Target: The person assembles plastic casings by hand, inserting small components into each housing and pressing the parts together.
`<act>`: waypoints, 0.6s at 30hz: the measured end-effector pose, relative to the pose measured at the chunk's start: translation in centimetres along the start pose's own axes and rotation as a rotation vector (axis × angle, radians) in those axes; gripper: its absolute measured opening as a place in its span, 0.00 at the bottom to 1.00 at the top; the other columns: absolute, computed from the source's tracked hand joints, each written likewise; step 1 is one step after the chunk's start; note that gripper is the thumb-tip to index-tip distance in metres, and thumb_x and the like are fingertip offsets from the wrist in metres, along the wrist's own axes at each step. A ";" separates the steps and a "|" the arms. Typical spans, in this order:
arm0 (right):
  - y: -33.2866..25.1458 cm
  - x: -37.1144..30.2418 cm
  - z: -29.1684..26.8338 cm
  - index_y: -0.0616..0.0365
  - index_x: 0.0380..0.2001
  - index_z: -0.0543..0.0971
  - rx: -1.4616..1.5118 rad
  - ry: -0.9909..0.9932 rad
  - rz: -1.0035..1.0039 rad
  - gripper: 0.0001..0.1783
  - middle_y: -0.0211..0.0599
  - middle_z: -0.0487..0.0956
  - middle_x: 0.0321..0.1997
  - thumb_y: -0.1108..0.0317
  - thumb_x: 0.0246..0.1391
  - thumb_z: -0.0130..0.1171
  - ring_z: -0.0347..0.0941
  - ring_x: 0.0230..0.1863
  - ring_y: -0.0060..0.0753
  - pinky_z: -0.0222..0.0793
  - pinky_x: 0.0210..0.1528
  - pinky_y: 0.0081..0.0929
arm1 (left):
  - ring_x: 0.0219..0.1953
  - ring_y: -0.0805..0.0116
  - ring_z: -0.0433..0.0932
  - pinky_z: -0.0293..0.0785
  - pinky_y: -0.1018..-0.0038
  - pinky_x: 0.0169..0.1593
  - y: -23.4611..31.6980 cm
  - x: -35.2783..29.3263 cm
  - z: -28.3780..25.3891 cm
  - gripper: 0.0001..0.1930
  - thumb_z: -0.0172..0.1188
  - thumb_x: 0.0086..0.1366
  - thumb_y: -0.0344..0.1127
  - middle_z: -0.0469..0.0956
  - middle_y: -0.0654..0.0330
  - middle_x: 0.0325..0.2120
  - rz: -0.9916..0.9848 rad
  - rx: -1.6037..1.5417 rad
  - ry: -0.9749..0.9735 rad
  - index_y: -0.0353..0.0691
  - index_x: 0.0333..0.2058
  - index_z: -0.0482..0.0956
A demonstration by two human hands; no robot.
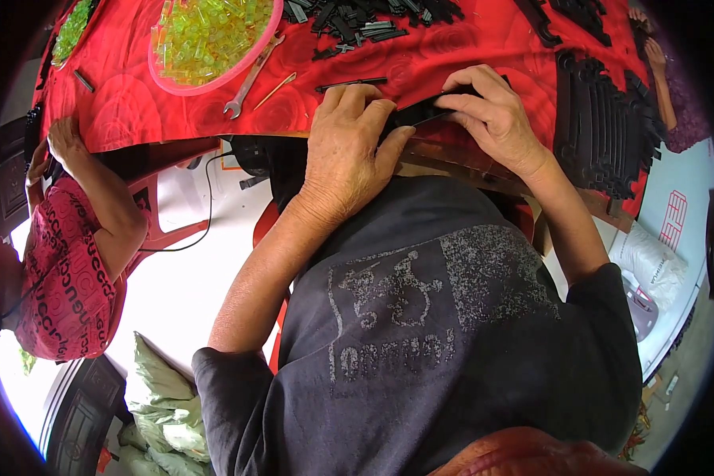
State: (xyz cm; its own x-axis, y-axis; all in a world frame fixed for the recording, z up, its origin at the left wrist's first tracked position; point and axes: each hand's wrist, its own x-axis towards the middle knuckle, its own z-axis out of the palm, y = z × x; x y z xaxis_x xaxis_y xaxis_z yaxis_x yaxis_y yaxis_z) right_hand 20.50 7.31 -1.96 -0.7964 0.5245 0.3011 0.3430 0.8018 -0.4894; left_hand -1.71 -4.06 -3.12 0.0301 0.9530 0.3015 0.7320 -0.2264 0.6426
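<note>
At the near edge of the red-covered table, a dark, flat black piece lies between my two hands, partly covered by the fingers. My left hand is closed with its fingers bent over the table edge and its thumb against the piece's left end. My right hand pinches the right part of the piece between thumb and fingers. Just beyond my left fingers lies a thin black strip. The exact kind of the held piece cannot be made out.
Left of my hands are a wrench, a thin wooden stick and a pink-rimmed basin of yellow-green clear pieces. Black parts lie beyond; long black parts are stacked right. Co-workers sit left and far right.
</note>
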 end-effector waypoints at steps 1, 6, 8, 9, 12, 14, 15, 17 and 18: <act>0.0 0.0 -0.1 0.57 0.36 0.84 -0.033 -0.041 -0.026 0.12 0.34 0.78 0.42 0.78 0.44 0.69 0.76 0.46 0.40 0.75 0.48 0.35 | 0.47 0.50 0.74 0.72 0.58 0.50 0.0 0.0 0.0 0.17 0.70 0.57 0.38 0.77 0.52 0.43 0.000 -0.002 -0.001 0.34 0.41 0.81; 0.1 0.7 -0.4 0.54 0.39 0.85 -0.005 -0.089 -0.061 0.13 0.34 0.77 0.46 0.77 0.48 0.65 0.76 0.49 0.40 0.74 0.49 0.35 | 0.49 0.49 0.75 0.74 0.58 0.51 0.3 0.1 -0.3 0.15 0.68 0.60 0.37 0.78 0.52 0.45 -0.034 0.020 -0.019 0.35 0.43 0.82; 0.0 1.0 -0.6 0.54 0.40 0.84 0.002 -0.112 -0.073 0.14 0.34 0.77 0.47 0.77 0.48 0.65 0.75 0.49 0.40 0.75 0.50 0.35 | 0.49 0.49 0.75 0.74 0.58 0.51 0.3 0.1 -0.3 0.15 0.68 0.60 0.37 0.78 0.52 0.45 -0.033 0.019 -0.018 0.36 0.43 0.82; -0.1 1.2 -0.6 0.54 0.41 0.84 0.003 -0.136 -0.098 0.15 0.35 0.76 0.46 0.78 0.48 0.63 0.76 0.50 0.40 0.75 0.50 0.35 | 0.49 0.49 0.75 0.74 0.58 0.51 0.3 0.1 -0.3 0.15 0.69 0.60 0.37 0.78 0.52 0.45 -0.032 0.019 -0.016 0.36 0.43 0.82; -0.4 2.0 -0.8 0.55 0.41 0.84 -0.021 -0.192 -0.162 0.16 0.36 0.76 0.46 0.79 0.48 0.61 0.76 0.50 0.41 0.76 0.50 0.34 | 0.49 0.49 0.75 0.74 0.58 0.51 0.3 0.1 -0.4 0.15 0.69 0.60 0.37 0.78 0.52 0.44 -0.022 0.016 -0.022 0.36 0.43 0.82; -0.4 2.5 -1.0 0.55 0.41 0.83 -0.045 -0.225 -0.203 0.16 0.36 0.75 0.45 0.79 0.48 0.60 0.76 0.50 0.41 0.77 0.50 0.34 | 0.49 0.50 0.75 0.74 0.58 0.51 0.2 0.1 -0.4 0.15 0.69 0.60 0.37 0.78 0.52 0.44 -0.024 0.019 -0.019 0.36 0.43 0.82; -0.4 2.7 -1.2 0.57 0.41 0.83 -0.044 -0.270 -0.203 0.15 0.36 0.75 0.45 0.80 0.49 0.59 0.76 0.50 0.42 0.77 0.50 0.35 | 0.49 0.50 0.75 0.74 0.59 0.51 0.2 0.0 -0.3 0.15 0.69 0.60 0.37 0.78 0.53 0.44 -0.025 0.021 -0.017 0.36 0.43 0.83; -0.3 2.9 -1.3 0.58 0.41 0.83 -0.045 -0.315 -0.202 0.15 0.37 0.75 0.45 0.80 0.50 0.58 0.76 0.50 0.42 0.77 0.50 0.35 | 0.49 0.50 0.75 0.74 0.59 0.51 0.1 0.0 -0.3 0.15 0.69 0.60 0.37 0.78 0.53 0.44 -0.030 0.017 -0.012 0.36 0.43 0.82; -0.1 2.9 -1.3 0.57 0.42 0.82 -0.030 -0.321 -0.208 0.15 0.38 0.75 0.46 0.80 0.49 0.59 0.76 0.50 0.43 0.77 0.48 0.36 | 0.49 0.50 0.75 0.74 0.59 0.51 0.1 0.0 -0.3 0.15 0.69 0.60 0.37 0.78 0.53 0.44 -0.034 0.014 -0.007 0.36 0.43 0.82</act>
State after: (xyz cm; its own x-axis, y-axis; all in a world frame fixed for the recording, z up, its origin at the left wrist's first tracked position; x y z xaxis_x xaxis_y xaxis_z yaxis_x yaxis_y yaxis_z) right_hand 18.80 9.13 0.01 -0.9643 0.2371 0.1176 0.1682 0.8921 -0.4194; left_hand -1.81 -4.12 -2.86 0.0100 0.9616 0.2742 0.7418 -0.1910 0.6429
